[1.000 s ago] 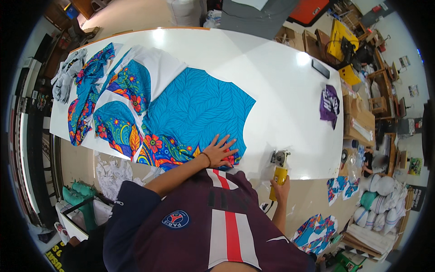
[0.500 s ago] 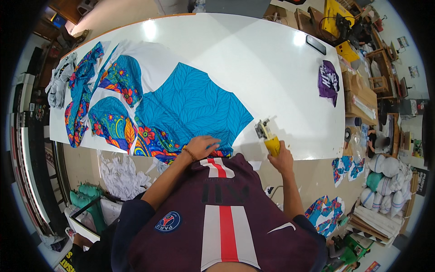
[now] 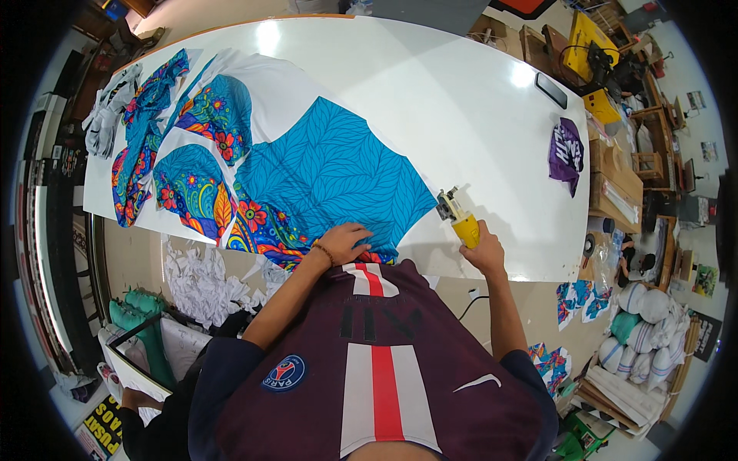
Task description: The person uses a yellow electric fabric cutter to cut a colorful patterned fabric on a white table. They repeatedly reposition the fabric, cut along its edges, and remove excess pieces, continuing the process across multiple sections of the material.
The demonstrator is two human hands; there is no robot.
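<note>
My left hand (image 3: 344, 243) lies on the near edge of a printed fabric piece (image 3: 330, 165), fingers stretched out over the cloth. The piece is blue with a leaf pattern and has a bright floral border along its near side. In my right hand (image 3: 487, 252) is a yellow-handled electric fabric cutter (image 3: 464, 227), held just right of the fabric's pointed corner. Its metal head points away from me, toward the cloth. My fingers wrap round the yellow body.
More floral cut pieces (image 3: 188, 184) and grey-white scraps (image 3: 108, 123) cover the left of the white table (image 3: 469, 123). A phone (image 3: 551, 91) and a purple cloth (image 3: 566, 156) lie at the right. White offcuts (image 3: 200, 288) are heaped below the table's near-left edge. Someone's arm (image 3: 142, 398) shows at lower left.
The whole view has tilted slightly, shifting the table in the picture. My left hand stays on the fabric, and the cutter remains in my right hand beside the corner.
</note>
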